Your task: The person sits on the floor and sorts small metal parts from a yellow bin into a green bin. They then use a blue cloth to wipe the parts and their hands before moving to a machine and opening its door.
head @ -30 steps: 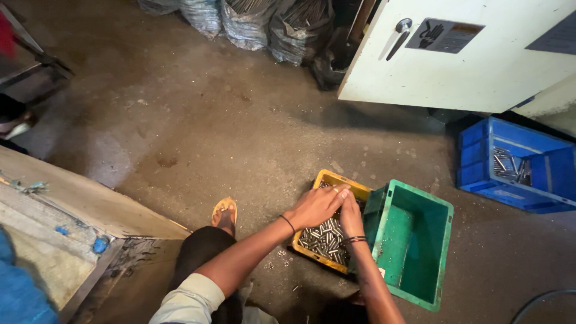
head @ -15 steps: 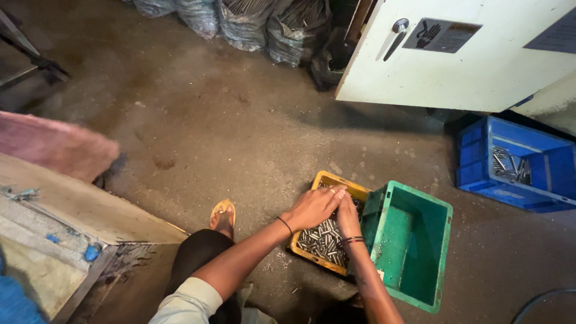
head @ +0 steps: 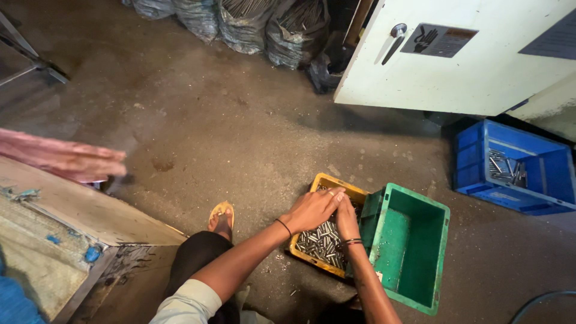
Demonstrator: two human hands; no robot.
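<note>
A yellow crate (head: 329,182) on the concrete floor holds several small shiny metal pins (head: 320,244). My left hand (head: 312,210) lies over the far part of the crate, palm down, fingers curled onto the pins. Beside it, my right hand (head: 346,217) reaches into the same crate, its fingers bunched among the pins and touching the left hand. What either hand holds is hidden. An empty green crate (head: 409,247) leans tilted against the right side of the yellow crate.
A blue crate (head: 510,192) with metal parts sits at the right. A white cabinet door (head: 456,66) with a handle stands behind. Filled sacks (head: 252,24) line the back wall. A wooden platform (head: 78,222) is at left, with a pink blurred shape (head: 60,159) above it. My sandalled foot (head: 221,219) is on the floor.
The hands stay in the yellow crate with barely any shift. A pink blurred shape has come into view at the left and moved lower.
</note>
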